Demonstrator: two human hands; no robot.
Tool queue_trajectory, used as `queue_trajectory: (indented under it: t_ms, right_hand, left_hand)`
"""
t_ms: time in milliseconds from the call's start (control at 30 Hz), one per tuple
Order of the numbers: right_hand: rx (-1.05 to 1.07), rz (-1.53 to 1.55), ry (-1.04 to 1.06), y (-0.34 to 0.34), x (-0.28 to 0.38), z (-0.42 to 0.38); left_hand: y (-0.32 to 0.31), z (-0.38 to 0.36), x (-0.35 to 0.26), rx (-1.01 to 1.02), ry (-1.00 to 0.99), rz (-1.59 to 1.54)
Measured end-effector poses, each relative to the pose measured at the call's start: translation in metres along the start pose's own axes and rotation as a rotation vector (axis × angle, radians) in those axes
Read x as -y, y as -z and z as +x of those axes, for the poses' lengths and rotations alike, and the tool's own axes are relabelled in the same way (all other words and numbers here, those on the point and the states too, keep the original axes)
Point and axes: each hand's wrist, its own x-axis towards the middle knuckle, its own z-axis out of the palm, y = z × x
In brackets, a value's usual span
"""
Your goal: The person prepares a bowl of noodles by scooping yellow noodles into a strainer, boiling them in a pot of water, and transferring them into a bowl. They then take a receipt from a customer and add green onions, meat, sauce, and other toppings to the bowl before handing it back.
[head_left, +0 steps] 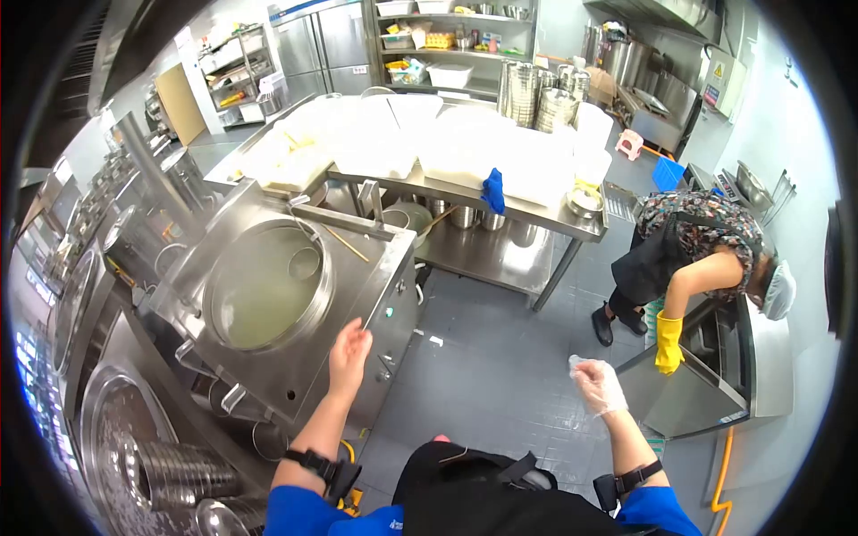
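My left hand (pixel 349 355) is bare and raised beside the front edge of the steel cooker (pixel 357 295), its fingers slightly curled and apart, with nothing in it. To the left of it, a large round pot (pixel 264 286) holds cloudy greenish liquid, and a ladle (pixel 304 263) rests in the pot. My right hand (pixel 599 386) wears a clear plastic glove and hangs over the grey floor. Its fingers are bent inward with loose plastic at their tips; whether it holds anything is not clear. The two hands are far apart.
A steel table (pixel 572 223) with white containers and a blue cloth (pixel 492 191) stands ahead. At the right, a person (pixel 697 241) in yellow gloves bends over an open steel cabinet (pixel 697 380). Stacked steel pots (pixel 183 473) sit in a basin at lower left. Shelves (pixel 456 51) stand behind.
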Motion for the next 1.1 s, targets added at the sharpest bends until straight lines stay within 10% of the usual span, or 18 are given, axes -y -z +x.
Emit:
queue_trajectory:
  t_ms: [267, 567, 767, 1100]
  right_hand:
    - [-0.113, 0.101, -0.09, -0.005, -0.106, 0.122]
    - [0.283, 0.258, -0.122, 0.0, -0.048, 0.431]
    - [0.465, 0.172, -0.095, -0.017, -0.02, 0.515]
    - [0.619, -0.024, 0.143, -0.083, 0.093, 0.596]
  left_hand:
    - [-0.074, 0.248, 0.071, -0.134, 0.096, 0.218]
    - [-0.115, 0.418, 0.118, -0.486, 0.245, 0.442]
    - [-0.113, 0.481, 0.154, -0.569, 0.002, 0.594]
    - [-0.102, 0.5, 0.036, -0.344, -0.113, 0.546]
